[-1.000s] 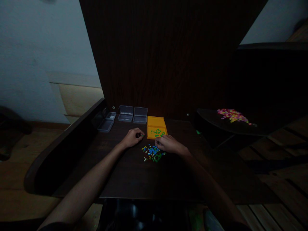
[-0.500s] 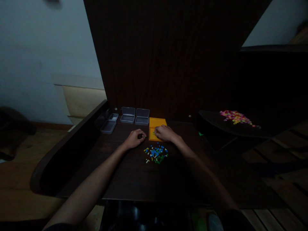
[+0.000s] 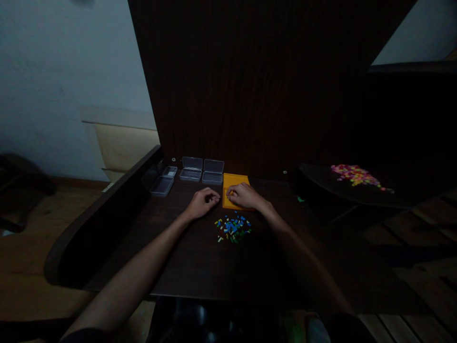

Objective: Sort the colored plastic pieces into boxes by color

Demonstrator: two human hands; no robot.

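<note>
- The right hand (image 3: 243, 195) was held over the open yellow box (image 3: 231, 180), part of which was hidden by it; its grip was drawn in, and whether a piece was pinched there could not be told.
- The left hand (image 3: 203, 204) was set just left of the yellow box, its grip loosely curled; whether anything was held could not be told.
- Small bricks (image 3: 233, 228), mostly blue, green, yellow and white, were scattered on the dark surface (image 3: 193, 262), on the near side of the yellow box.
- Two clear cases (image 3: 192, 174) were stood open beyond the left hand.
- Pink and yellow pieces (image 3: 357, 175) were heaped at far right.
</note>
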